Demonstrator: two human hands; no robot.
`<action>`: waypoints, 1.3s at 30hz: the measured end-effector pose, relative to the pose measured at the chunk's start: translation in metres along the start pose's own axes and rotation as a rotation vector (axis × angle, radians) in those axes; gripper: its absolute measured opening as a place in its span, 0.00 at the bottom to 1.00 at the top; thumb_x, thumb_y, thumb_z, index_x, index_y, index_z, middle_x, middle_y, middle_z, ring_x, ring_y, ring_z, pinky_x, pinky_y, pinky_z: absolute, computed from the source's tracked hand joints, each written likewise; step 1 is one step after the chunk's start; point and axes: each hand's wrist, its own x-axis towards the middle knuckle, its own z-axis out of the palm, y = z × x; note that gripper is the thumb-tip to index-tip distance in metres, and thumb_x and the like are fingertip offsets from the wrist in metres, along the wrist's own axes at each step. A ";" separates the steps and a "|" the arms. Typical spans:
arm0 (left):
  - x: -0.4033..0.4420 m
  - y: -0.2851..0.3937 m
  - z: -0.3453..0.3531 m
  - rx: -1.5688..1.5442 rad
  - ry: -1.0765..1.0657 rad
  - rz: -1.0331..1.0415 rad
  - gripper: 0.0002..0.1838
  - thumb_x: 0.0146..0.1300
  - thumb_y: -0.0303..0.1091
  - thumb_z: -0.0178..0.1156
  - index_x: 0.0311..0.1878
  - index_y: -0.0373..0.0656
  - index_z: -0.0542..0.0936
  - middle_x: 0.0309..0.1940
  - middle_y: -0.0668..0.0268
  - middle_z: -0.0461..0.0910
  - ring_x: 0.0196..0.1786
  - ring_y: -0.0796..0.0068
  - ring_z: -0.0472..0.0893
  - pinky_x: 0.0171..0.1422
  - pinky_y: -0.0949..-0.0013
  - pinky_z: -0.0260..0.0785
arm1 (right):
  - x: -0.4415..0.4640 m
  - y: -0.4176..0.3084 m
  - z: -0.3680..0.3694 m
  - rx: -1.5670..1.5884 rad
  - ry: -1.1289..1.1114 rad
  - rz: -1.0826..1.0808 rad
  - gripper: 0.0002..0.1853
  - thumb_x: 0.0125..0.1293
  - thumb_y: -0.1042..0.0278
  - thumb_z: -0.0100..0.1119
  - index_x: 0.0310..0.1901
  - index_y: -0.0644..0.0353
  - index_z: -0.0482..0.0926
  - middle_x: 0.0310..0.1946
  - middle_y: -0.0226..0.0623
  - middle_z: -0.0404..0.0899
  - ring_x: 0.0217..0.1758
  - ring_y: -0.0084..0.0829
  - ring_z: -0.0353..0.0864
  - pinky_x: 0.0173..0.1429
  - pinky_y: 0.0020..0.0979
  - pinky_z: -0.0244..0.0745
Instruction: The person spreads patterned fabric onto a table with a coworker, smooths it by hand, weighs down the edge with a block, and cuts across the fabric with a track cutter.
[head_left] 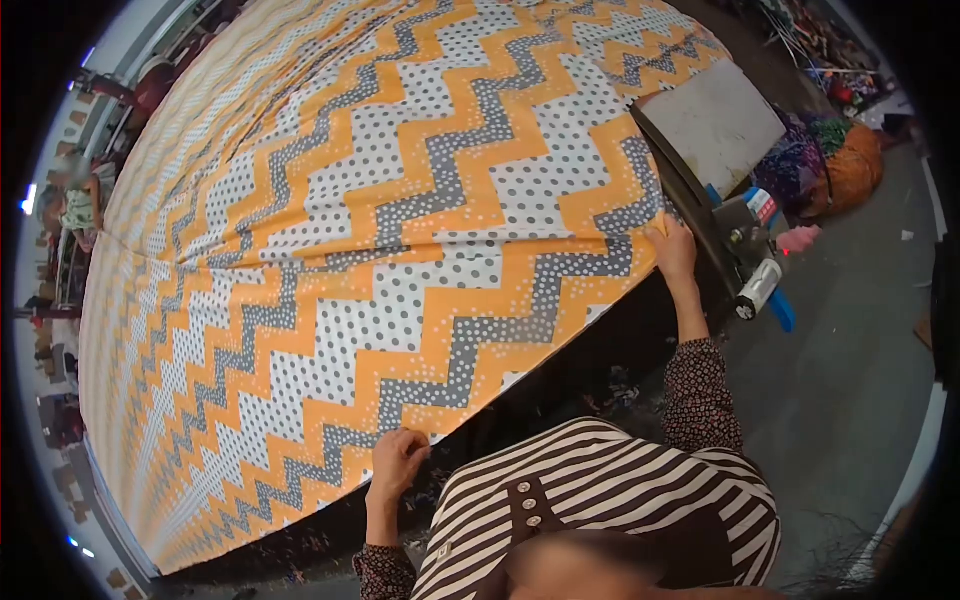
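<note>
A large fabric [400,320] with orange, grey and white zigzags and polka dots is spread over a long table. My right hand [675,248] is closed on the edge of the fabric at its right corner, with the thumb on top. Further left along the near edge, my left hand [400,460] has its fingers curled together at the fabric's border. Its fingertips are partly hidden, but they appear to pinch the edge. Some folds run across the middle of the fabric, from the right corner toward the left.
Right of the fabric lies a pale flat board [715,120]. Beside it is a cutting device [755,235] with blue and white parts. Bundled coloured cloth [850,170] sits on the grey floor [850,400]. Another person [80,205] is at the far left.
</note>
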 end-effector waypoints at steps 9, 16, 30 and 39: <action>0.138 0.099 0.037 -0.018 -0.097 0.299 0.14 0.53 0.40 0.65 0.37 0.42 0.78 0.33 0.57 0.77 0.37 0.57 0.77 0.39 0.61 0.69 | -0.008 0.008 0.006 0.004 -0.052 -0.044 0.11 0.57 0.63 0.59 0.35 0.61 0.73 0.28 0.51 0.76 0.35 0.54 0.77 0.37 0.46 0.70; 0.221 0.196 0.142 0.149 -0.044 0.644 0.23 0.47 0.33 0.62 0.49 0.43 0.73 0.37 0.57 0.73 0.41 0.58 0.74 0.42 0.58 0.65 | 0.025 -0.048 0.014 0.840 -0.020 0.032 0.08 0.59 0.68 0.59 0.36 0.64 0.75 0.30 0.45 0.79 0.34 0.45 0.80 0.39 0.41 0.73; 0.209 0.198 0.169 0.474 0.219 0.567 0.19 0.59 0.32 0.48 0.54 0.46 0.70 0.43 0.66 0.71 0.46 0.69 0.72 0.53 0.65 0.60 | 0.313 0.070 -0.059 1.056 0.055 0.020 0.17 0.65 0.73 0.47 0.55 0.62 0.71 0.48 0.39 0.74 0.48 0.28 0.75 0.53 0.26 0.70; 0.215 0.193 0.178 0.448 0.316 0.629 0.09 0.63 0.37 0.49 0.45 0.51 0.71 0.35 0.72 0.71 0.39 0.76 0.73 0.44 0.71 0.61 | 0.364 0.299 -0.011 0.480 0.123 0.431 0.15 0.65 0.69 0.50 0.52 0.64 0.73 0.42 0.38 0.77 0.41 0.30 0.76 0.45 0.31 0.72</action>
